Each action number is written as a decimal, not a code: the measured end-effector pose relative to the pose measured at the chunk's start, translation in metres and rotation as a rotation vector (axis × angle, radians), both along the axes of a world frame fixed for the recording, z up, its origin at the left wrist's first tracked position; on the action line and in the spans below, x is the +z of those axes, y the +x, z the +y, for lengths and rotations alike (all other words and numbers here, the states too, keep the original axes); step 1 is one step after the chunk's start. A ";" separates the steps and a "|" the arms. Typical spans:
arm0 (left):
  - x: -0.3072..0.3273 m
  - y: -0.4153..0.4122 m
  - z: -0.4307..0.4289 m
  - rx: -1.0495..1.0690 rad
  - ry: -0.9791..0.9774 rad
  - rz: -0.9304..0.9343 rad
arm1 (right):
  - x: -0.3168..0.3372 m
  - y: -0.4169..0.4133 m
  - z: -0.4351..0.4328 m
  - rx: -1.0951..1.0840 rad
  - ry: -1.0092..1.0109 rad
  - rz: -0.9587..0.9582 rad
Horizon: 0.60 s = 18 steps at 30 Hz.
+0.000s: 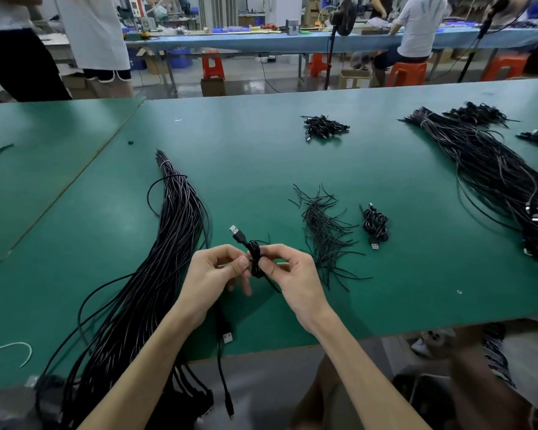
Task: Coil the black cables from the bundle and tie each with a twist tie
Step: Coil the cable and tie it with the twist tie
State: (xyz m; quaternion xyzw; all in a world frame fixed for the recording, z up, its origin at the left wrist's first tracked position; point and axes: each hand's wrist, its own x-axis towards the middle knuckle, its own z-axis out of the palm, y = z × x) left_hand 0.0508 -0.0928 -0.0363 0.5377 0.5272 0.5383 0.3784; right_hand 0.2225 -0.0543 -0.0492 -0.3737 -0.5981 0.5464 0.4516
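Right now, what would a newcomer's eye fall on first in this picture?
The left hand and right hand at the centre, both pinching a small coiled cable above the green table. Left of them lies a long bundle of black cables; right of them, a loose pile of twist ties and one finished coil.

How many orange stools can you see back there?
4. The left stool stands behind a cardboard box, the second stool by a black stand, the third stool under a seated person, the right stool at far right. Others may be hidden.
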 end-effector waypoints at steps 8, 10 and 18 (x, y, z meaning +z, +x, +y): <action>0.003 0.002 -0.002 0.005 -0.021 -0.072 | 0.002 -0.002 -0.003 -0.003 -0.033 0.071; 0.001 0.001 -0.001 0.063 -0.029 -0.069 | 0.004 -0.004 -0.005 0.020 0.021 -0.011; -0.003 -0.004 0.000 0.048 -0.077 -0.160 | 0.007 -0.005 -0.007 0.017 0.084 -0.105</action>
